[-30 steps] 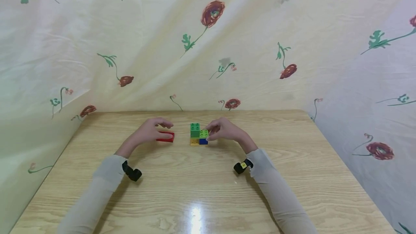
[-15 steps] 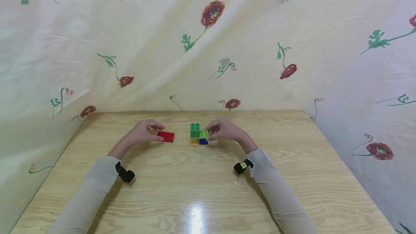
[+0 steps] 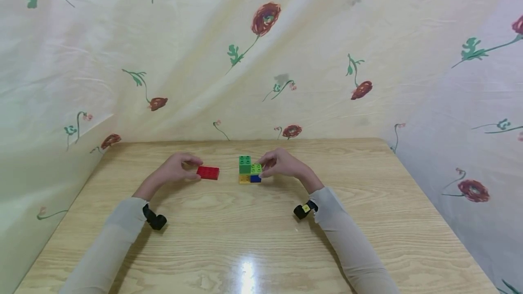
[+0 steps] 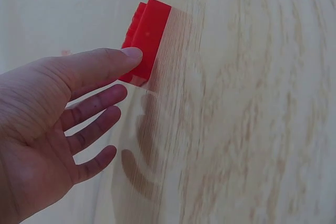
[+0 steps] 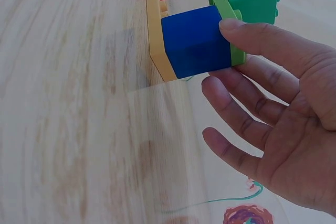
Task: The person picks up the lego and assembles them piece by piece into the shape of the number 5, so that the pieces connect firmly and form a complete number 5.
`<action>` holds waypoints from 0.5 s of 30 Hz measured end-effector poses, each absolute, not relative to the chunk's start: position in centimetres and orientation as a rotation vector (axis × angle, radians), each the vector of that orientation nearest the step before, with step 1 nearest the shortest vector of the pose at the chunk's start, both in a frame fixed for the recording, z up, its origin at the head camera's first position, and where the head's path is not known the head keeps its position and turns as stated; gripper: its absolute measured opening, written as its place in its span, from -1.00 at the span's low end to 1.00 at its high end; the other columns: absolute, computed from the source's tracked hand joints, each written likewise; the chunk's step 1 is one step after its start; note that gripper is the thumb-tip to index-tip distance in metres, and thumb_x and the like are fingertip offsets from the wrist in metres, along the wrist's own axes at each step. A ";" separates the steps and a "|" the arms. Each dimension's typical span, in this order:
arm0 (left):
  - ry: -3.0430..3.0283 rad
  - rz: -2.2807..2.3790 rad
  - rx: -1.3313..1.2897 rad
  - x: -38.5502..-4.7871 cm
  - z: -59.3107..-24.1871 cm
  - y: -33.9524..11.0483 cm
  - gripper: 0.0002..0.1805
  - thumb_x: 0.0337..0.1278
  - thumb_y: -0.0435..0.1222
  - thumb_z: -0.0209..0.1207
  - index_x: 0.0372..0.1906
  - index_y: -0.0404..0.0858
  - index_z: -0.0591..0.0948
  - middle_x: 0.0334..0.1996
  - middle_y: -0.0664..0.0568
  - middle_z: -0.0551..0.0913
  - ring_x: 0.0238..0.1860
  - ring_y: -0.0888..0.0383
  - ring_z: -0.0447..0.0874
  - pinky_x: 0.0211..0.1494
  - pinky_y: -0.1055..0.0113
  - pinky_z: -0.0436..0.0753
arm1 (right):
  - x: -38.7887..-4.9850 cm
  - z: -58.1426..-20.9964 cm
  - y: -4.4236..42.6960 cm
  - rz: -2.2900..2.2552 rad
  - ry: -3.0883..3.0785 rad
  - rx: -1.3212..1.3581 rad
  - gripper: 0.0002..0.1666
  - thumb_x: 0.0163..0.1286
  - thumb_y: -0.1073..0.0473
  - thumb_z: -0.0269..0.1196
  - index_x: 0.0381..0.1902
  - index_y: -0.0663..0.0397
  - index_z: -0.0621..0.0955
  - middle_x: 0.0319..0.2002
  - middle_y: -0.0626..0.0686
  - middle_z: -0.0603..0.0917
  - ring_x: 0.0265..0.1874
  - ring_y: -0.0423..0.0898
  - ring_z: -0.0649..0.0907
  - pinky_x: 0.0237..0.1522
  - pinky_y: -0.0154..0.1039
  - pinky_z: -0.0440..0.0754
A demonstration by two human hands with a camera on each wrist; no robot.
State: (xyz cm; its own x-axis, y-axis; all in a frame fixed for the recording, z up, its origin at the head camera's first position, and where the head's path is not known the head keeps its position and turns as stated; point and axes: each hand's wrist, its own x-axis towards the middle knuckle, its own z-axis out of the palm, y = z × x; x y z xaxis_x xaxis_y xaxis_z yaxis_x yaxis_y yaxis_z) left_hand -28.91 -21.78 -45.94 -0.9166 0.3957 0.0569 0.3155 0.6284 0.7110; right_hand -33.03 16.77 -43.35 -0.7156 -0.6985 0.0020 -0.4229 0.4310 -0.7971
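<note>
My left hand (image 3: 177,167) pinches the left end of a red studded toy brick (image 3: 209,173) that lies on the table. In the left wrist view the thumb presses the long side of the red brick (image 4: 152,38); the index finger is mostly hidden. To the right stands a small brick stack: a yellow-orange plate (image 5: 156,45) at the bottom, a blue brick (image 5: 195,40) on it, a lime plate (image 5: 237,51) above, and a green brick (image 3: 245,165) on the lime plate's left part. My right hand (image 3: 282,164) grips the stack's right side, thumb at the blue and lime pieces.
The light wooden table (image 3: 229,239) runs back to a floral cloth (image 3: 196,58) that hangs behind and at both sides. A gap of bare table separates the red brick from the stack. Black wrist cameras (image 3: 155,219) sit on both arms.
My left hand has drawn back leftward from over the red brick, uncovering its studs, and now pinches its left end. The right hand and the stack have stayed in place.
</note>
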 end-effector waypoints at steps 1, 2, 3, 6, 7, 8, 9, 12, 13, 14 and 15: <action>2.739 1.162 0.597 -28.9 -46.0 -21.8 -0.52 0.09 -0.30 0.47 0.12 -0.37 0.68 0.10 -0.22 0.71 0.12 -0.14 0.64 0.25 -0.14 0.56 | -33.0 -43.3 16.8 -1.172 2.361 -0.962 -0.56 0.22 0.30 0.48 0.08 0.26 0.72 -0.04 0.20 0.76 -0.27 -0.16 0.69 -0.16 -0.28 0.67; 2.739 1.159 0.594 -29.0 -46.1 -21.9 -0.52 0.08 -0.30 0.47 0.12 -0.37 0.68 0.10 -0.22 0.71 0.12 -0.14 0.64 0.25 -0.14 0.55 | -33.0 -43.4 16.8 -1.170 2.362 -0.964 -0.55 0.21 0.30 0.48 0.08 0.25 0.72 -0.04 0.19 0.76 -0.27 -0.16 0.69 -0.16 -0.29 0.67; 2.737 1.157 0.588 -29.0 -46.1 -21.9 -0.53 0.08 -0.30 0.47 0.12 -0.36 0.69 0.11 -0.22 0.71 0.12 -0.13 0.64 0.25 -0.14 0.56 | -33.0 -43.4 16.8 -1.169 2.363 -0.965 -0.55 0.21 0.29 0.48 0.08 0.25 0.72 -0.04 0.19 0.76 -0.27 -0.15 0.69 -0.17 -0.29 0.67; 2.732 1.152 0.563 -29.0 -46.2 -22.0 -0.54 0.06 -0.30 0.48 0.10 -0.33 0.70 0.11 -0.20 0.70 0.12 -0.13 0.63 0.26 -0.13 0.55 | -33.0 -43.4 16.8 -1.170 2.361 -0.969 -0.55 0.21 0.28 0.49 0.08 0.24 0.72 -0.04 0.20 0.76 -0.28 -0.15 0.69 -0.17 -0.29 0.67; 2.731 1.150 0.555 -29.0 -46.2 -22.0 -0.54 0.06 -0.30 0.49 0.10 -0.32 0.70 0.11 -0.20 0.71 0.12 -0.12 0.63 0.26 -0.13 0.55 | -33.0 -43.4 16.7 -1.172 2.360 -0.970 -0.55 0.21 0.28 0.49 0.08 0.25 0.72 -0.04 0.20 0.76 -0.28 -0.14 0.69 -0.17 -0.30 0.67; 2.731 1.149 0.551 -29.1 -46.2 -22.0 -0.54 0.05 -0.29 0.49 0.09 -0.31 0.70 0.10 -0.19 0.71 0.12 -0.12 0.63 0.26 -0.12 0.55 | -33.0 -43.4 16.7 -1.176 2.357 -0.971 -0.55 0.21 0.28 0.49 0.08 0.25 0.72 -0.04 0.21 0.76 -0.28 -0.14 0.69 -0.18 -0.30 0.67; 2.731 1.146 0.546 -29.1 -46.2 -22.1 -0.54 0.05 -0.29 0.50 0.09 -0.31 0.71 0.10 -0.18 0.71 0.12 -0.12 0.63 0.26 -0.12 0.55 | -33.0 -43.4 16.7 -1.179 2.355 -0.971 -0.55 0.21 0.28 0.49 0.08 0.26 0.72 -0.04 0.22 0.76 -0.28 -0.13 0.68 -0.18 -0.30 0.67; 2.733 1.136 0.544 -29.1 -46.3 -22.2 -0.55 0.04 -0.29 0.50 0.08 -0.30 0.71 0.07 -0.16 0.72 0.13 -0.12 0.63 0.26 -0.12 0.54 | -33.0 -43.4 16.7 -1.184 2.353 -0.966 -0.55 0.21 0.28 0.49 0.07 0.27 0.72 -0.04 0.23 0.76 -0.28 -0.12 0.68 -0.18 -0.30 0.66; 2.732 1.135 0.546 -29.2 -46.3 -22.2 -0.55 0.04 -0.29 0.50 0.07 -0.30 0.71 0.07 -0.16 0.72 0.13 -0.12 0.62 0.26 -0.12 0.54 | -33.0 -43.4 16.7 -1.184 2.353 -0.964 -0.55 0.21 0.28 0.49 0.07 0.27 0.72 -0.04 0.23 0.76 -0.28 -0.13 0.68 -0.18 -0.30 0.66; 2.731 1.131 0.550 -29.2 -46.3 -22.2 -0.55 0.04 -0.28 0.50 0.07 -0.30 0.71 0.06 -0.16 0.72 0.13 -0.11 0.62 0.26 -0.12 0.54 | -33.0 -43.5 16.7 -1.184 2.354 -0.961 -0.55 0.21 0.29 0.49 0.07 0.27 0.72 -0.04 0.22 0.76 -0.28 -0.13 0.68 -0.18 -0.30 0.66; 2.730 1.127 0.552 -29.3 -46.4 -22.2 -0.55 0.04 -0.28 0.50 0.07 -0.29 0.71 0.06 -0.15 0.72 0.13 -0.11 0.61 0.26 -0.12 0.53 | -33.0 -43.5 16.7 -1.181 2.356 -0.959 -0.55 0.21 0.29 0.49 0.07 0.27 0.72 -0.05 0.22 0.76 -0.28 -0.14 0.68 -0.18 -0.30 0.67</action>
